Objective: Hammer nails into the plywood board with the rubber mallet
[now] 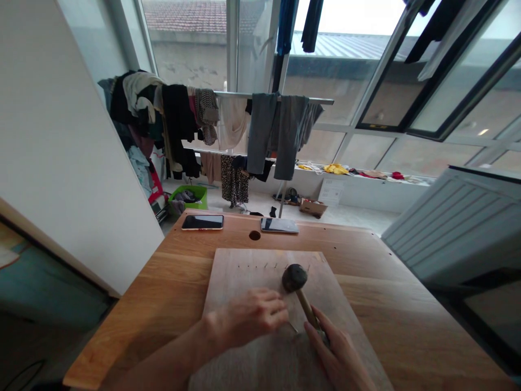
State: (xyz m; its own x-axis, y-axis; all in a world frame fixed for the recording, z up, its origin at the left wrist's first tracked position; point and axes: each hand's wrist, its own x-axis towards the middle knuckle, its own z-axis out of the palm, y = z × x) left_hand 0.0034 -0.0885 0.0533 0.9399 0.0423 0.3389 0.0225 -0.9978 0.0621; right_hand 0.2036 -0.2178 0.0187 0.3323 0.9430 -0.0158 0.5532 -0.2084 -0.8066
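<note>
A pale wooden board [244, 271] lies on the wooden table [378, 293], with a row of small nails standing in it near its far edge. My right hand [340, 355] grips the wooden handle of a hammer [294, 278], whose dark head hovers over the board's upper middle. My left hand [254, 316] rests on the board just left of the handle, fingers curled in a pinch on a thin nail [293, 327] that points toward the right hand.
Two phones [202, 221] [279, 225] lie flat at the table's far edge, with a round hole [254, 235] between them. Beyond stands a drying rack [260, 130] full of clothes, a green basket [189, 196], and large windows. A white wall is on the left.
</note>
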